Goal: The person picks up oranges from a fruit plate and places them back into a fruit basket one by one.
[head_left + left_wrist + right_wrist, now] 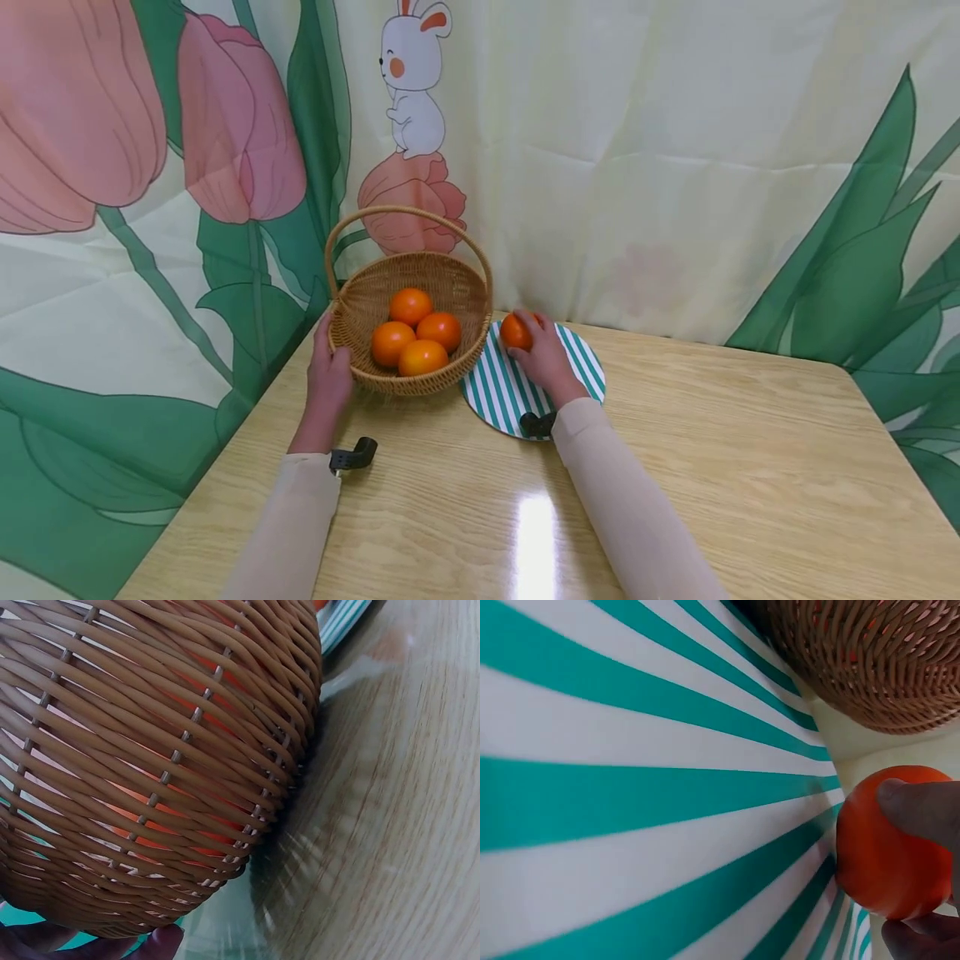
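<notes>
A wicker basket with a tall hooped handle stands at the back left, tilted so its inside faces me. Several oranges lie in it. My left hand holds the basket's left side; in the left wrist view its fingertips show at the edge of the weave. On the green-and-white striped round mat, my right hand grips another orange. The right wrist view shows the thumb across the top of this orange and fingers on its other side.
The mat lies just right of the basket on a wooden table. A printed curtain hangs right behind the table's back edge and along its left side. Black wrist cameras sit on both wrists.
</notes>
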Action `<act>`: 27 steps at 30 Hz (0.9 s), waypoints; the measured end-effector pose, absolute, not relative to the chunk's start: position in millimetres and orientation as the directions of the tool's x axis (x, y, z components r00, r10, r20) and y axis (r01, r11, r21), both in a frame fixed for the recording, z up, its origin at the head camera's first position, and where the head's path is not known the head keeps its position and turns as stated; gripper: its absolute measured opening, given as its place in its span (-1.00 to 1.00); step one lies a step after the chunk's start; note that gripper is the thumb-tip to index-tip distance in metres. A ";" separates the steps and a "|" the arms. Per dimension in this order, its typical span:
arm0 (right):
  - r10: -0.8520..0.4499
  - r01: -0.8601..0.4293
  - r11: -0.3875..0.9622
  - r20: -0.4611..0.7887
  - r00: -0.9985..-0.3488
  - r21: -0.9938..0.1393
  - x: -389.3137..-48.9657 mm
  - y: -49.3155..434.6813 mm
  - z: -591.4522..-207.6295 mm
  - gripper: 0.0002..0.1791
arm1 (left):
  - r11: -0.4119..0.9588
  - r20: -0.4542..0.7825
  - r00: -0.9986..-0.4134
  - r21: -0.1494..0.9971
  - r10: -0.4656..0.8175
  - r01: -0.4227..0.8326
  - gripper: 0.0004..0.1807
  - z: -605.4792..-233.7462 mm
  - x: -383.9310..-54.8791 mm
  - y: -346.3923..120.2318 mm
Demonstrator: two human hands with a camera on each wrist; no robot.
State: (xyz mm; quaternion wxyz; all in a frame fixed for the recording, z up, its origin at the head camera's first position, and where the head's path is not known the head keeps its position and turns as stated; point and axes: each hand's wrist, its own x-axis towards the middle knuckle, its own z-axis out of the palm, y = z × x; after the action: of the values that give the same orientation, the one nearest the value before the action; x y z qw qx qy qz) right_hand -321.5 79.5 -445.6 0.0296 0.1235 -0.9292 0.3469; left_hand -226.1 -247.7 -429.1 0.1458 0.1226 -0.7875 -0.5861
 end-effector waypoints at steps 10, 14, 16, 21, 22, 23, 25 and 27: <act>-0.217 -0.281 0.721 0.179 -0.960 -0.633 -298.6 87.8 -431.6 -0.28 | 0.230 0.070 -0.924 0.973 -0.375 -0.020 -0.34 -426.6 -227.2 -246.2; -0.220 -0.294 0.708 0.194 -0.956 -0.642 -288.7 89.4 -425.9 -0.27 | 0.222 0.064 -0.921 0.975 -0.385 -0.025 -0.36 -426.6 -224.8 -244.9; -0.226 -0.303 0.702 0.201 -0.953 -0.644 -283.8 89.8 -422.8 -0.27 | 0.226 0.058 -0.922 0.974 -0.383 -0.033 -0.36 -426.3 -224.0 -244.7; -0.238 -0.322 0.705 0.217 -0.947 -0.632 -272.7 90.9 -415.0 -0.27 | 0.217 0.053 -0.925 0.976 -0.377 -0.033 -0.35 -424.8 -223.4 -244.6; -0.240 -0.327 0.706 0.223 -0.945 -0.628 -270.7 91.2 -413.5 -0.27 | 0.217 0.053 -0.925 0.976 -0.376 -0.032 -0.35 -424.4 -223.5 -244.5; -0.242 -0.333 0.707 0.230 -0.943 -0.624 -268.8 91.5 -411.9 -0.27 | 0.216 0.055 -0.924 0.976 -0.377 -0.030 -0.36 -424.0 -223.7 -244.4; -0.248 -0.347 0.705 0.244 -0.938 -0.619 -264.9 92.1 -408.5 -0.26 | 0.209 0.051 -0.925 0.977 -0.376 -0.031 -0.36 -423.0 -224.1 -244.4; -0.253 -0.362 0.703 0.260 -0.932 -0.613 -260.9 92.6 -404.8 -0.26 | 0.205 0.046 -0.928 0.978 -0.370 -0.033 -0.36 -421.9 -224.4 -244.3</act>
State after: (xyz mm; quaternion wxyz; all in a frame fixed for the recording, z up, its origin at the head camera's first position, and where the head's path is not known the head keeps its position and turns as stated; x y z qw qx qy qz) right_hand -260.9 92.6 -404.8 0.0783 0.1671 -0.9194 0.3473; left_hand -224.4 -244.3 -421.9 0.1368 0.1318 -0.7639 -0.6167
